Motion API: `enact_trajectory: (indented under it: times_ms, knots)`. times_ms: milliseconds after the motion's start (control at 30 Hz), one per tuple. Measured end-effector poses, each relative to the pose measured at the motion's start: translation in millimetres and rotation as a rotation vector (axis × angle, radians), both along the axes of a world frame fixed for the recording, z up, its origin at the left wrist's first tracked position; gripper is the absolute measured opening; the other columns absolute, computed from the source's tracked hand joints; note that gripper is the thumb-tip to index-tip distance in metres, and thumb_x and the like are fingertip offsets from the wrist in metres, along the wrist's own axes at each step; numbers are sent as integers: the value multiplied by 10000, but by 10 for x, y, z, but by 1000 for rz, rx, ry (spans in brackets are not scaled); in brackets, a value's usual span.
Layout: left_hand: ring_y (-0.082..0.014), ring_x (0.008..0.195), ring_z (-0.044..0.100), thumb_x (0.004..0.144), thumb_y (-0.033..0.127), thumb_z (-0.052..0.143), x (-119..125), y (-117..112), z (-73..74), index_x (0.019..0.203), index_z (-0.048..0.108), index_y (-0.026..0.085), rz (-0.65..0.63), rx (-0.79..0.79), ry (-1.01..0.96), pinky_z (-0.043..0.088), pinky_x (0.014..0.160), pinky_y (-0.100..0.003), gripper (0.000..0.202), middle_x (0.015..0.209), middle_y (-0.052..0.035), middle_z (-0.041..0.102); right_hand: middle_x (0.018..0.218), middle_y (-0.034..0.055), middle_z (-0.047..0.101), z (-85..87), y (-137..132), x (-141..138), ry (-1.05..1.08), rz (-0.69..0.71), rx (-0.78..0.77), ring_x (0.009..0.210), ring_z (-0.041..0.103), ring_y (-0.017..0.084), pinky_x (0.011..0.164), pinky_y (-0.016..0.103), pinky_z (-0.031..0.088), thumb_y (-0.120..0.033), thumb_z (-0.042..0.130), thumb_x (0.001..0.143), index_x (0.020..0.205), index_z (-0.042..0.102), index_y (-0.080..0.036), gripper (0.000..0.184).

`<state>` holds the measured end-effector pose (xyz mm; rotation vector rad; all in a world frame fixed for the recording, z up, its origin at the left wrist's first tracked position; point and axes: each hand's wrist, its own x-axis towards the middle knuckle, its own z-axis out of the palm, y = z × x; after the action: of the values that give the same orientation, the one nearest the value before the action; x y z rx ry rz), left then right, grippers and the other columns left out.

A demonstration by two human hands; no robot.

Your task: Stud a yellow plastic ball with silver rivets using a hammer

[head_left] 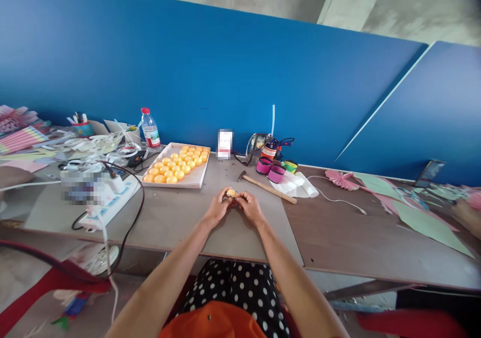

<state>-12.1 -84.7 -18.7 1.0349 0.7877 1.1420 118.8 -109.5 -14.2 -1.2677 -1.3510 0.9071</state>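
Note:
Between my two hands, just above the grey board on the table, is a small round yellow-orange piece with a pale scalloped edge. My left hand has its fingers closed around the left side of it. The fingertips of my right hand pinch together at its right edge; what they grip there is too small to make out. Beyond my hands lies a hammer with a wooden handle. A shallow white tray to the left holds several shiny orange domes in rows.
A power strip with cables sits at the left, near a plastic bottle and tangled white strips. Pink and green rolls and white paper lie behind the hammer. Another person's hand shows at far right, near green paper.

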Motion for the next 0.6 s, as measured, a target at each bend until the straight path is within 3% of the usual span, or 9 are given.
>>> enact_trajectory:
  times_ms: [400,600]
  knots:
    - [-135,679,575,637,117,620,-10,20,-44,996,610,191,29,64,60,503,670,-278,367,833,-29,613,512,-62,460,-8,7,-3,-27,8,0,479,408,89,515,215,355,-314,498,705,721,554,-188,138]
    - [-139,686,561,632,82,608,-23,-25,37,977,624,205,89,156,204,480,701,-265,366,804,-15,620,502,-62,479,-38,28,2,-32,-9,-27,471,430,93,502,216,358,-269,481,691,719,540,-190,102]
